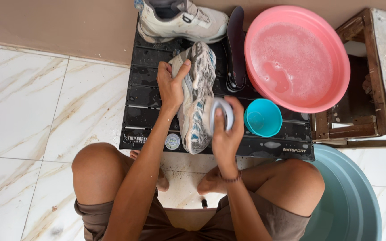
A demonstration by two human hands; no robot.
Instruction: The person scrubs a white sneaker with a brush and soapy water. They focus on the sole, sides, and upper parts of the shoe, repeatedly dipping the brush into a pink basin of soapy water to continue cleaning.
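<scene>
A grey and white sneaker point(198, 85) lies sole-up and soapy on a black slatted board point(144, 96). My left hand point(170, 82) grips its left side near the heel end. My right hand point(226, 129) holds a white scrub brush point(222, 114) pressed against the sneaker's right side, close to the toe. Both knees frame the board's near edge as I squat.
A second sneaker point(182, 20) and a dark insole point(236, 47) rest at the board's far end. A pink basin point(298, 58) of soapy water and a small teal bowl point(263, 117) stand on the right. A wooden crate point(362, 80) and a grey-blue tub point(349, 201) stand further right.
</scene>
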